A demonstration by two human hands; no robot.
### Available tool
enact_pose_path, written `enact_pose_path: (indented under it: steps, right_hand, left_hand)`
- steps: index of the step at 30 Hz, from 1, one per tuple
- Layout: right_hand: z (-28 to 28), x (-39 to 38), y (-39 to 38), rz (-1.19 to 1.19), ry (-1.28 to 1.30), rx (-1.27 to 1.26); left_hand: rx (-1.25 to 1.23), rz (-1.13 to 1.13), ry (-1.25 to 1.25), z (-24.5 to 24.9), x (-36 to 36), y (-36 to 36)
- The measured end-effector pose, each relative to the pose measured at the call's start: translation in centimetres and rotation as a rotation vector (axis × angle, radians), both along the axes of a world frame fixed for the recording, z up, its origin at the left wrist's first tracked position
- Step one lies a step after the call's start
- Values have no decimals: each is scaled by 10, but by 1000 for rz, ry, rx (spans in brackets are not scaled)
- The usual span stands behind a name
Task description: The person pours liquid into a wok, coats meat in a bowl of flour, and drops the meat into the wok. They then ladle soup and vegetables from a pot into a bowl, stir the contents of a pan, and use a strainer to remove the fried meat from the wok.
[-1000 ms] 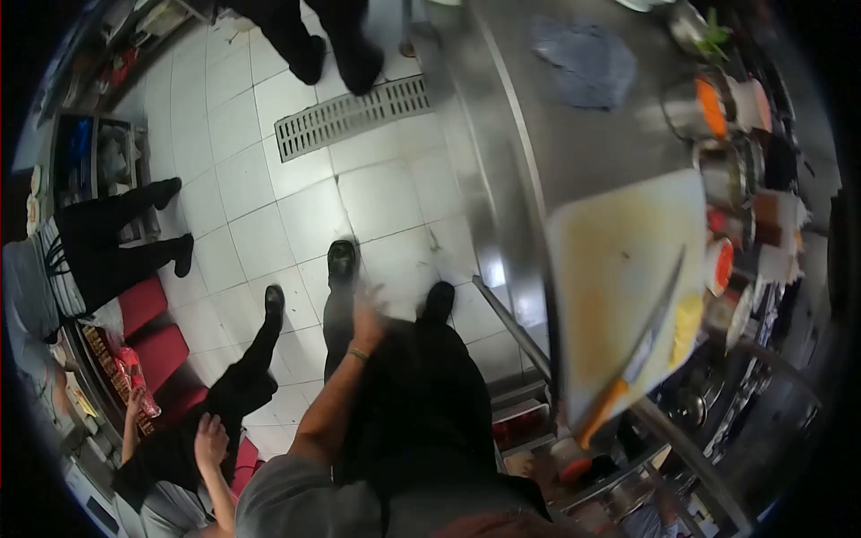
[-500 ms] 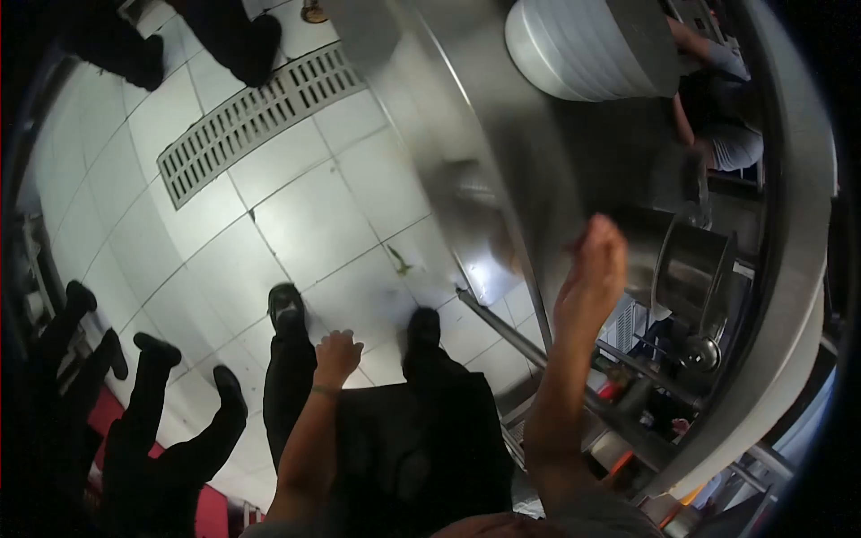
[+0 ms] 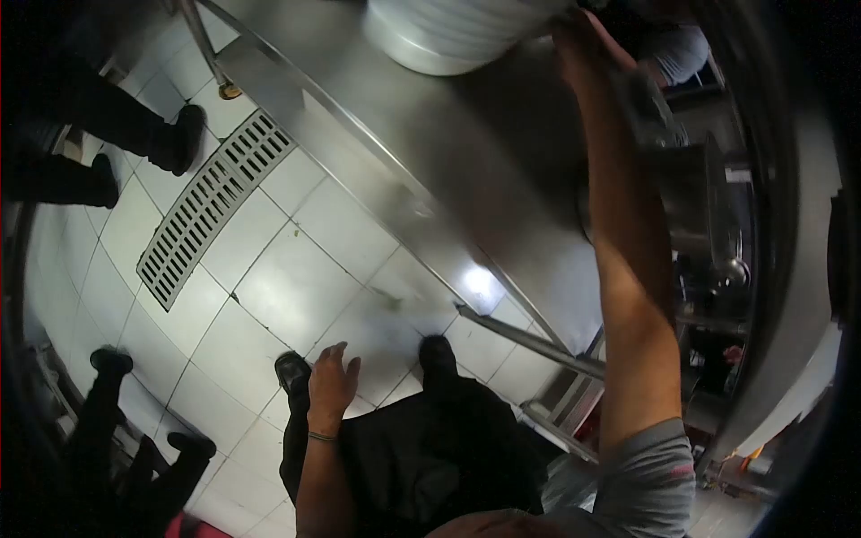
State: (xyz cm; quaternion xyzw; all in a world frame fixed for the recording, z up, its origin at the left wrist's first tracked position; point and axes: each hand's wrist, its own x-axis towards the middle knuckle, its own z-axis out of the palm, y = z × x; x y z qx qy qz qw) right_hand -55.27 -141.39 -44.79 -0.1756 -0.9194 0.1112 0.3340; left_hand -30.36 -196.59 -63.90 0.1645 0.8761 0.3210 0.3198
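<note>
A stack of large white bowls (image 3: 439, 40) stands at the back of the steel table (image 3: 502, 161). My right arm stretches far out over the table, and my right hand (image 3: 572, 49) is at the right side of the stack. Its fingers are in shadow and blurred, so I cannot tell whether they grip a bowl. My left hand (image 3: 332, 386) hangs low over the floor in front of my dark apron (image 3: 421, 448), fingers apart and nothing in it.
A large steel pot (image 3: 686, 202) stands right of my forearm. Beyond the table, another person's grey sleeve (image 3: 680, 56) shows. A floor drain grate (image 3: 215, 202) lies on white tiles, with other people's legs (image 3: 152, 134) beside it.
My right hand has moved from above the near part of the table out to the bowls. My left hand stays low. The whole view has turned and shifted.
</note>
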Motion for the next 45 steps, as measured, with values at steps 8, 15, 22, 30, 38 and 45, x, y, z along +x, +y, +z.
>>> enact_pose_path:
  steps: [8,15,22,30,38,45]
  right_hand:
    - [-21,-13,103,106,-482,1061]
    - [-5,-29,72,39,-102,633]
    - [18,-5,27,-168,-275,949]
    - [17,38,39,-175,106,497]
    - [33,144,-112,-437,30,106]
    - [42,269,-236,-219,19,-549]
  left_hand:
    - [-31,45,-27,9,-5,5]
    - [-9,64,-14,1,-3,7]
    - [28,49,-6,0,-4,10]
    - [49,63,-37,6,0,7]
    - [160,133,34,-14,12,-10]
    - [372,154,-134,-34,78,-52]
